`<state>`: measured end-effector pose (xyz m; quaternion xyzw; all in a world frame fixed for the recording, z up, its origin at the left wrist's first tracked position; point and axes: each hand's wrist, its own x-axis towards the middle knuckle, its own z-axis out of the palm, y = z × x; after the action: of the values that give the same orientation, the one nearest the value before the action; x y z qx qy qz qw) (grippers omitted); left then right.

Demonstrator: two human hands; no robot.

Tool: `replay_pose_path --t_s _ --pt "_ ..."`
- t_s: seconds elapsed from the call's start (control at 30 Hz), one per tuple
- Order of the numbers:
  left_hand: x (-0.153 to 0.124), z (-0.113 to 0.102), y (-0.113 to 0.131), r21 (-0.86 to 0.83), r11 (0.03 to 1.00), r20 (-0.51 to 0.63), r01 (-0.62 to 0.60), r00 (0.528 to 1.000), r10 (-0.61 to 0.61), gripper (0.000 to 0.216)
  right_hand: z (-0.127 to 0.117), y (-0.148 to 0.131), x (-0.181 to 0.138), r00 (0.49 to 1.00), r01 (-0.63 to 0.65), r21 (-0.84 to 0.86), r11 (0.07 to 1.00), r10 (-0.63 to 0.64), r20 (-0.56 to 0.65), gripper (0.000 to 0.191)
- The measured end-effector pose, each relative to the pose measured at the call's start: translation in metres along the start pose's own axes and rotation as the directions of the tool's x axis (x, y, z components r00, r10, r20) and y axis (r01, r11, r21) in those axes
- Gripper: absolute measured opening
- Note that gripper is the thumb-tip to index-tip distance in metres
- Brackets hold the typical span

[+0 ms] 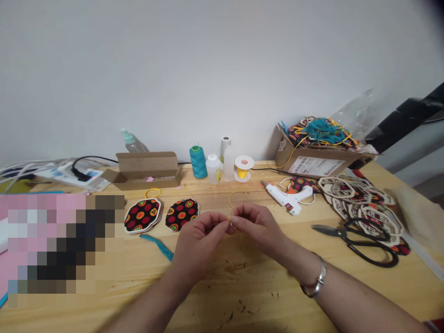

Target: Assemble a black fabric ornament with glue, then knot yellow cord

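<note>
In the middle of the head view my two hands meet above the wooden table. Between them runs a thin yellow cord point(230, 199), which leads up towards a spool of yellow cord point(243, 173) at the back. My left hand point(203, 236) pinches the cord between thumb and fingertips. Right beside it, my right hand point(255, 224) grips the same cord, fingertips touching the left ones. Details of the cord at the fingertips are hidden. Left of my left hand lie a patterned fabric piece point(182, 214), a stack of patterned pieces point(143, 216) and a teal tassel point(157, 245).
A white glue gun point(289, 198) and black-handled scissors point(364, 238) lie to the right, near several cut-out wooden pieces point(378, 219). Behind stand a teal thread cone point(198, 163), bottles point(213, 169), an open cardboard box point(149, 178) and a filled carton point(312, 159). A pixelated area covers the left.
</note>
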<state>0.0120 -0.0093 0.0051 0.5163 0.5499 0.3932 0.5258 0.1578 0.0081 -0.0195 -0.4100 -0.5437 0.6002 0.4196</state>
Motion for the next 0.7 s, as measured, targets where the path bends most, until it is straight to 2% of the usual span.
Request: replay_pose_path --t_s 0.37,0.7 --pt "0.0030 -0.0018 -0.0044 -0.132 0.989 0.030 0.071 0.997 -0.068 0.009 -0.0033 0.0000 0.0008 0.999 0.028 -0.058 0.998 -0.029 -0.022 0.010" --pt "0.0038 -0.0019 -0.0053 -0.123 0.990 0.053 0.075 0.996 -0.069 0.009 -0.0028 0.0002 0.0012 0.999 0.021 -0.103 0.994 -0.023 -0.025 0.011"
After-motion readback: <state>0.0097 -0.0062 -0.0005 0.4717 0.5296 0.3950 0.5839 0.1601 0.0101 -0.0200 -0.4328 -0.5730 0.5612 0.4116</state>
